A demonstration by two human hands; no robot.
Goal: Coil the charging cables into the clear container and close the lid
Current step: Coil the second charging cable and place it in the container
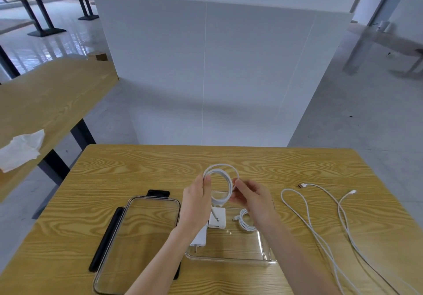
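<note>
Holding a white charging cable wound into a round coil (220,186), I have it raised above the far edge of the clear rectangular plastic container (231,259). My left hand (196,203) grips the coil's left side, thumb and fingers curled round the strands, and my right hand (250,199) pinches its right side between thumb and fingertips.

Inside the container lie two white square charger blocks, one (217,218) near the far wall with a short cable end on it, the other (199,237) nearer me and partly hidden by my left forearm. A small coiled white cable (246,222) also rests in the container, right of the blocks, partly under my right wrist.

Left of the container lies its clear lid with black latches (139,242), flat on the yellow wood-grain table (114,175) and off the container. Right of the container a long white cable (320,226) sprawls uncoiled across the table in loose loops, with a second loose white cable (348,217) crossing it.
</note>
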